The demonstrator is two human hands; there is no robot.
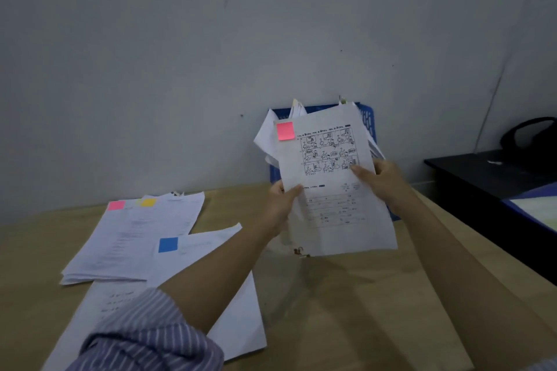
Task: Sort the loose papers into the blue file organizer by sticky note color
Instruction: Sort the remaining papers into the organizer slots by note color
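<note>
I hold a printed sheet [334,202] with comic panels upright in front of the blue file organizer [368,123]. A pink sticky note [285,131] sits on its top left corner. My left hand [281,203] pinches the sheet's left edge and my right hand [381,179] grips its right edge. The organizer stands against the wall with several papers sticking out of it; the sheet hides most of it. On the table to the left lies a stack of loose papers [135,238] with a pink note [116,205] and a yellow note [148,202]. A nearer sheet carries a blue note [168,244].
The wooden table [346,310] runs to a grey wall at the back. A dark desk [482,178] with a black bag [530,141] stands at the right, and a blue folder [533,208] lies on its near end.
</note>
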